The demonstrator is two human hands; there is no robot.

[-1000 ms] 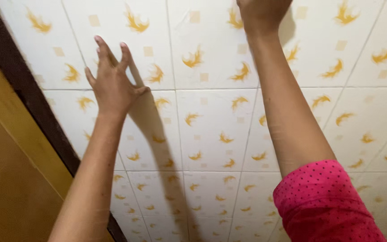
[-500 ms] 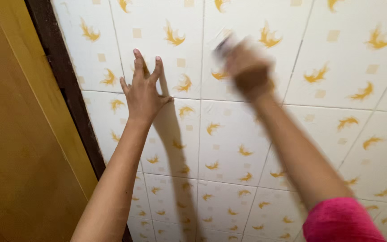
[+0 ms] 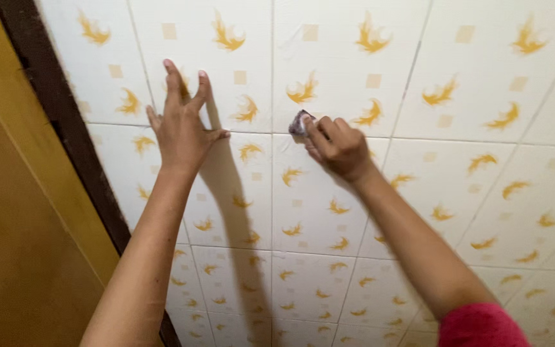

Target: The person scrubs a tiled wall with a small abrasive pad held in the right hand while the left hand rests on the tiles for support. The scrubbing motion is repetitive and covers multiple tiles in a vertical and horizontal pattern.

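Observation:
A wall of white tiles [image 3: 457, 173] with yellow-orange leaf marks and small beige squares fills the view. My left hand [image 3: 181, 125] rests flat against the tiles, fingers spread and pointing up. My right hand [image 3: 335, 146] is closed around a small grey-white scrubbing pad [image 3: 300, 122], which it presses on the tile close to a horizontal grout line. Only a corner of the pad shows past my fingers. A pink dotted sleeve [image 3: 480, 326] covers my right upper arm.
A dark brown door frame [image 3: 59, 122] runs down the left of the tiles. Beside it is a yellow-brown wooden door [image 3: 14, 244]. My left arm casts a shadow on the tiles below the hand.
My right hand has swept down from the top of the view to mid-wall, holding the pad. My left hand has stayed flat on the tiles.

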